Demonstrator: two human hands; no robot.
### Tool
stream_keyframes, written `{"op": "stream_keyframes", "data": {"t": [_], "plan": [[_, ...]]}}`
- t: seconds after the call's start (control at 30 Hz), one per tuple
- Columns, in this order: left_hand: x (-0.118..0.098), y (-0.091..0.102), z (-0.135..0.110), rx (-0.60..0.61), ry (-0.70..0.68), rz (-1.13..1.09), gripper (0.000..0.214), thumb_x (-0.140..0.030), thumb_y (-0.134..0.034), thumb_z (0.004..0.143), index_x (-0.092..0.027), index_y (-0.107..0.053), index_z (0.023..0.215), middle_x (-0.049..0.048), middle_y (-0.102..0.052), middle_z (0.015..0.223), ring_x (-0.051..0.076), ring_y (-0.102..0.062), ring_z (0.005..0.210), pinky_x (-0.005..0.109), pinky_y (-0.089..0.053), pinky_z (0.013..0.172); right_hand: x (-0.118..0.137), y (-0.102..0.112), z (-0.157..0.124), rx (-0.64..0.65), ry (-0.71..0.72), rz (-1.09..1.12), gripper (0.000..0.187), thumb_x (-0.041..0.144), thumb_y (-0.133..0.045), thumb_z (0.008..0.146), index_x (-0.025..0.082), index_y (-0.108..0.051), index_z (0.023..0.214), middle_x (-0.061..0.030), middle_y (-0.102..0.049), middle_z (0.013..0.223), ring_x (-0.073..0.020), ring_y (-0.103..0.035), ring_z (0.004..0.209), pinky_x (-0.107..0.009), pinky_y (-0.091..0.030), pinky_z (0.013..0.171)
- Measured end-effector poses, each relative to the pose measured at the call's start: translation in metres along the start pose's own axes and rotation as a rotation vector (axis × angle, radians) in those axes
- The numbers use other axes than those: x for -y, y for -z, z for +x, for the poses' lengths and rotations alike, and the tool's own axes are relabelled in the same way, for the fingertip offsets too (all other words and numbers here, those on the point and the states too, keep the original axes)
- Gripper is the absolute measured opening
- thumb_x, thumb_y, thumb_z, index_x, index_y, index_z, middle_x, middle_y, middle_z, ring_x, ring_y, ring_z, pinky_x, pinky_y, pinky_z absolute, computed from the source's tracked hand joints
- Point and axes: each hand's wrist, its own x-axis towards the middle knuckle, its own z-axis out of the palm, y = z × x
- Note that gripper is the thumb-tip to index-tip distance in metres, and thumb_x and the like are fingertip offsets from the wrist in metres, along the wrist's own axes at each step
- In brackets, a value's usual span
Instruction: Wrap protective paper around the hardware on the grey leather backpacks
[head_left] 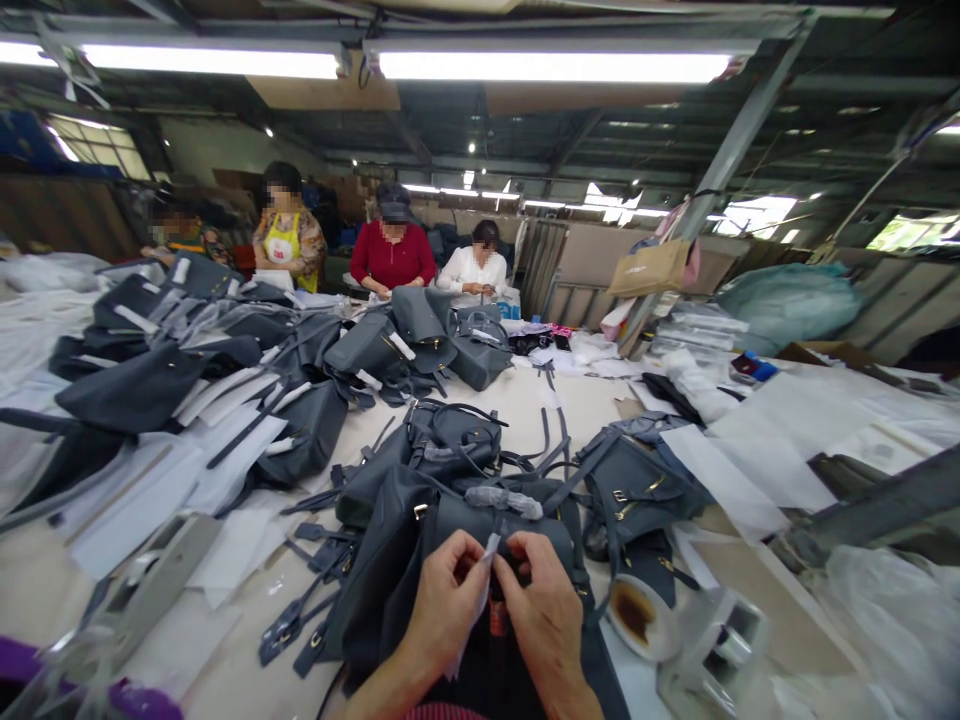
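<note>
My left hand (pixel 450 592) pinches a thin white strip (pixel 472 612), which looks like paper or thin foam and hangs down along the fingers. Curled in from the other side, my right hand (pixel 546 612) has its thumb and finger closed at the strip's upper edge. Both hands are over a dark blue-grey leather-look bag (pixel 381 580) with a small gold buckle. Clear wrapping (pixel 504 502) covers a part on the bag just beyond my fingertips. A small reddish piece (pixel 497 616) shows below, between the hands.
More dark bags (pixel 450 440) lie beyond and in a heap (pixel 150 385) to the left. Loose straps (pixel 289 620) are beside the bag. At right are a dish of brown liquid (pixel 634 612), a tape dispenser (pixel 716 650) and papers (pixel 765 450). Several people (pixel 391 250) work across the table.
</note>
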Motion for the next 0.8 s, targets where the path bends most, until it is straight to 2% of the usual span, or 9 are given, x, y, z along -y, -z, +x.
{"op": "stream_keyframes", "data": {"t": [0.03, 0.1, 0.2, 0.3, 0.37, 0.5, 0.63, 0.73, 0.8], "plan": [[-0.001, 0.000, 0.000, -0.014, -0.019, 0.024, 0.015, -0.028, -0.059, 0.080, -0.018, -0.057, 0.069, -0.0011, -0.055, 0.065, 0.013, -0.051, 0.062, 0.021, -0.038, 0.058, 0.002, 0.002, -0.002, -0.009, 0.016, -0.061, 0.020, 0.044, -0.062, 0.077, 0.024, -0.061, 0.079, -0.0018, -0.065, 0.074, -0.0197, -0.061, 0.066, -0.029, -0.045, 0.063], [-0.001, 0.000, 0.000, -0.042, -0.030, 0.049, 0.013, -0.026, -0.059, 0.079, -0.018, -0.058, 0.068, -0.0009, -0.056, 0.066, 0.013, -0.051, 0.063, 0.022, -0.038, 0.058, 0.004, 0.007, -0.006, 0.044, -0.023, -0.046, 0.026, 0.049, -0.056, 0.082, 0.024, -0.059, 0.078, -0.0007, -0.064, 0.069, -0.0182, -0.060, 0.059, -0.028, -0.045, 0.059], [0.000, -0.001, 0.003, -0.036, 0.061, -0.022, 0.010, -0.024, -0.060, 0.071, -0.018, -0.055, 0.064, -0.0023, -0.052, 0.062, 0.013, -0.047, 0.060, 0.022, -0.036, 0.056, 0.003, 0.008, -0.018, 0.200, -0.177, 0.132, 0.035, 0.058, -0.054, 0.082, 0.023, -0.057, 0.079, -0.0007, -0.064, 0.063, -0.0179, -0.062, 0.057, -0.026, -0.045, 0.053], [0.002, -0.004, 0.006, 0.003, 0.173, -0.169, 0.011, -0.025, -0.060, 0.066, -0.018, -0.052, 0.063, -0.0037, -0.048, 0.059, 0.011, -0.043, 0.057, 0.022, -0.035, 0.054, 0.000, 0.003, -0.031, 0.400, -0.323, 0.305, 0.038, 0.058, -0.064, 0.075, 0.020, -0.059, 0.080, -0.0001, -0.064, 0.060, -0.0170, -0.062, 0.057, -0.023, -0.042, 0.048], [0.003, -0.008, 0.006, -0.004, 0.206, -0.227, 0.012, -0.027, -0.059, 0.064, -0.018, -0.051, 0.064, -0.0041, -0.047, 0.060, 0.011, -0.042, 0.056, 0.022, -0.034, 0.054, -0.002, -0.001, -0.038, 0.466, -0.364, 0.411, 0.037, 0.054, -0.068, 0.072, 0.019, -0.061, 0.082, 0.0005, -0.064, 0.062, -0.0159, -0.062, 0.057, -0.022, -0.042, 0.048], [0.001, -0.012, 0.004, 0.000, 0.254, -0.297, 0.014, -0.028, -0.058, 0.061, -0.019, -0.049, 0.065, -0.0053, -0.046, 0.058, 0.010, -0.039, 0.054, 0.022, -0.032, 0.051, -0.008, -0.003, -0.043, 0.488, -0.374, 0.528, 0.032, 0.049, -0.069, 0.073, 0.018, -0.062, 0.079, -0.0009, -0.068, 0.067, -0.0153, -0.064, 0.062, -0.023, -0.047, 0.056], [-0.004, -0.013, 0.003, 0.017, 0.325, -0.357, 0.015, -0.028, -0.057, 0.058, -0.019, -0.047, 0.066, -0.0064, -0.045, 0.057, 0.009, -0.038, 0.052, 0.021, -0.030, 0.049, -0.016, 0.005, -0.045, 0.402, -0.427, 0.532, 0.040, 0.056, -0.072, 0.068, 0.017, -0.064, 0.074, -0.0031, -0.069, 0.065, -0.0170, -0.064, 0.062, -0.025, -0.048, 0.055], [-0.007, -0.014, 0.002, -0.016, 0.296, -0.336, 0.015, -0.029, -0.058, 0.061, -0.019, -0.049, 0.067, -0.0058, -0.047, 0.058, 0.009, -0.040, 0.053, 0.021, -0.032, 0.050, -0.013, 0.010, -0.047, 0.354, -0.490, 0.547, 0.052, 0.069, -0.063, 0.069, 0.018, -0.066, 0.079, -0.0067, -0.071, 0.075, -0.0204, -0.067, 0.069, -0.029, -0.052, 0.057], [-0.006, -0.016, 0.002, -0.042, 0.260, -0.317, 0.014, -0.029, -0.059, 0.062, -0.018, -0.050, 0.066, -0.0051, -0.047, 0.059, 0.010, -0.041, 0.055, 0.021, -0.034, 0.052, -0.008, 0.011, -0.048, 0.367, -0.499, 0.542, 0.053, 0.070, -0.060, 0.071, 0.018, -0.066, 0.081, -0.0069, -0.071, 0.079, -0.0212, -0.068, 0.073, -0.028, -0.052, 0.056]]}}
